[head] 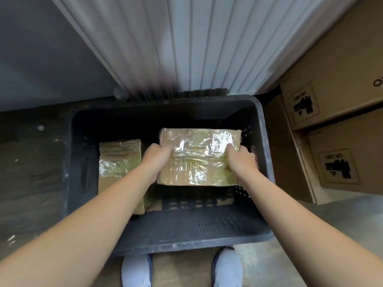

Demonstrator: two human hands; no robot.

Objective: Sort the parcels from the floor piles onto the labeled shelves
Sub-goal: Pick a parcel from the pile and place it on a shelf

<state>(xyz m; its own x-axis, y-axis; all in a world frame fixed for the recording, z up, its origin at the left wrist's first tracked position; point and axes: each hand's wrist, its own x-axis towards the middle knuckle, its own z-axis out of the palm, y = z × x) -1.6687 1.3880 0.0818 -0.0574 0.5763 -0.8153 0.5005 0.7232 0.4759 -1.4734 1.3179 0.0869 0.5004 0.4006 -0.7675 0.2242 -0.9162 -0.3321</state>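
White ribbed shutter (pixel 186 48) ahead, grey wall (pixel 41 59) to its left. Dark, speckled floor (pixel 31 172) on the left, paler on the right. Stacked cardboard boxes (pixel 335 100) at right, black printed marks showing.

Stacked cardboard boxes (pixel 335 59) beside white ribbed panel (pixel 186 48).

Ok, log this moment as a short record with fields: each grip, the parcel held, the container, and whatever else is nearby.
left grip: holds the taped parcel at its left edge
right grip: holds the same parcel at its right edge
taped parcel: shiny wrap, in the right half of the black crate
black crate: on the floor, before a white shutter
second parcel: inside crate, left side, partly behind the left forearm
cardboard boxes: stacked right of the crate
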